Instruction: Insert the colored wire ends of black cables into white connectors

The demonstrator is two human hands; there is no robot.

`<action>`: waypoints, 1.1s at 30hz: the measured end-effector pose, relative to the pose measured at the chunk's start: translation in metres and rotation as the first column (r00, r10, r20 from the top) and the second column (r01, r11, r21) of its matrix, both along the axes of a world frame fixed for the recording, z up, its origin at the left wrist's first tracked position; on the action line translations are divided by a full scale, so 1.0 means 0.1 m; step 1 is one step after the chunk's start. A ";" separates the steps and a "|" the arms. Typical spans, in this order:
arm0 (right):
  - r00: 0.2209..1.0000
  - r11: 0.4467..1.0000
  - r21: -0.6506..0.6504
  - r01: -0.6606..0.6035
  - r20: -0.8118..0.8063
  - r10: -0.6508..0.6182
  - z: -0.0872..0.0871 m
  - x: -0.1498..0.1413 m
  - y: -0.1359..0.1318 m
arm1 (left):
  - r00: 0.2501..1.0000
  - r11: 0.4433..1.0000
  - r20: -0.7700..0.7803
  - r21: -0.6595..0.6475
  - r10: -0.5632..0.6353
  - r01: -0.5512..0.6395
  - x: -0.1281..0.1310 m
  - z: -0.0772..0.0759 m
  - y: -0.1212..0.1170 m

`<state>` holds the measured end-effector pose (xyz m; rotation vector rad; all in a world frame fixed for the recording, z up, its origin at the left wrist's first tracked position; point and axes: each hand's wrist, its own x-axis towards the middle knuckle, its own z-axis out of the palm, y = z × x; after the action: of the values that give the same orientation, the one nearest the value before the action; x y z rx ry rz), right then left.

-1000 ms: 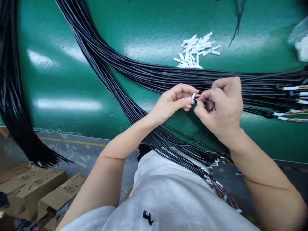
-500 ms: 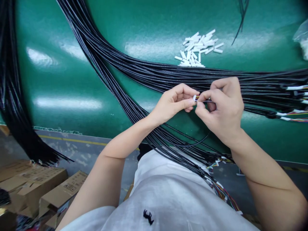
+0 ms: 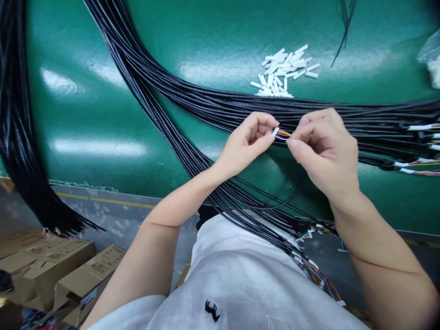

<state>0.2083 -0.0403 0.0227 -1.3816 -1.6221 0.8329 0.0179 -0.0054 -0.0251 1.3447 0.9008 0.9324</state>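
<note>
Between the thumb and fingers of my left hand (image 3: 244,143) is a small white connector (image 3: 275,132). Thin coloured wires (image 3: 283,134), yellow and dark among them, run from it toward my right hand (image 3: 325,153). That hand pinches the wires a short way from the connector, thumb against forefinger; its other fingers are curled. A black cable (image 3: 292,196) loops down below the right hand. Both hands are over the near side of a thick bundle of black cables (image 3: 206,101).
Short white sleeves (image 3: 287,64) lie piled behind the bundle on the green table (image 3: 165,27). A second cable bundle (image 3: 185,158) drapes over the near edge at my body. More cables (image 3: 15,114) hang at the left, above cardboard boxes (image 3: 58,266). A clear bag (image 3: 431,57) sits far right.
My right hand has slid right, away from the connector, and more of the coloured wires show between the hands. My left hand has moved slightly up and left, tilting the connector.
</note>
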 end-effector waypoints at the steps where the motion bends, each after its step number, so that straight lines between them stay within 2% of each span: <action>1: 0.999 1.000 -0.012 -0.001 0.034 0.001 0.01 0.00 -0.01 | 0.999 0.998 -0.032 0.059 0.014 -0.012 0.00 0.03 -0.01; 3: 0.996 1.000 -0.023 0.010 0.093 -0.008 0.01 -0.02 -0.02 | 0.995 0.980 -0.099 0.198 0.031 -0.011 -0.01 0.10 -0.02; 6: 0.991 1.000 -0.024 0.017 0.135 -0.014 -0.01 -0.03 -0.02 | 0.985 0.924 -0.165 0.381 0.043 0.023 -0.02 0.15 -0.02; 8: 0.990 1.000 -0.020 0.009 0.139 -0.007 -0.02 -0.03 -0.02 | 0.984 0.890 -0.167 0.456 0.069 0.015 -0.02 0.15 -0.02; 10: 0.991 1.000 -0.007 0.010 0.136 -0.009 -0.04 -0.04 -0.02 | 0.984 0.886 -0.159 0.465 0.082 0.002 -0.01 0.13 -0.03; 13: 0.991 1.000 0.013 0.021 0.130 -0.023 -0.05 -0.04 -0.02 | 0.990 0.933 -0.134 0.360 0.040 0.011 -0.01 0.09 -0.03; 17: 0.991 0.998 0.036 0.042 0.123 -0.046 -0.05 -0.06 -0.04 | 0.998 0.996 -0.036 0.078 -0.046 0.048 -0.02 0.08 -0.01; 19: 0.989 0.997 0.048 0.057 0.136 -0.063 -0.04 -0.07 -0.05 | 0.999 0.997 0.027 -0.071 -0.042 0.044 -0.02 0.09 0.01; 21: 0.985 0.997 0.054 0.054 0.159 -0.062 -0.03 -0.07 -0.05 | 0.996 0.985 0.070 -0.161 -0.057 0.068 -0.03 0.09 0.02; 25: 0.982 0.997 0.072 0.017 0.188 -0.031 -0.01 -0.07 -0.06 | 0.987 0.968 0.107 -0.205 -0.122 0.142 -0.03 0.11 0.04; 29: 0.972 0.996 0.079 0.048 0.227 -0.065 0.00 -0.07 -0.07 | 0.978 0.963 0.171 -0.223 -0.117 0.154 -0.02 0.09 0.03; 33: 0.965 0.994 0.071 0.079 0.245 -0.094 -0.01 -0.08 -0.07 | 0.981 0.960 0.155 -0.236 -0.116 0.151 -0.01 0.07 0.03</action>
<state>0.2004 -0.0468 0.0214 -1.5509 -1.7453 0.5720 0.0166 -0.0025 -0.0185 1.0989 0.7803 0.7722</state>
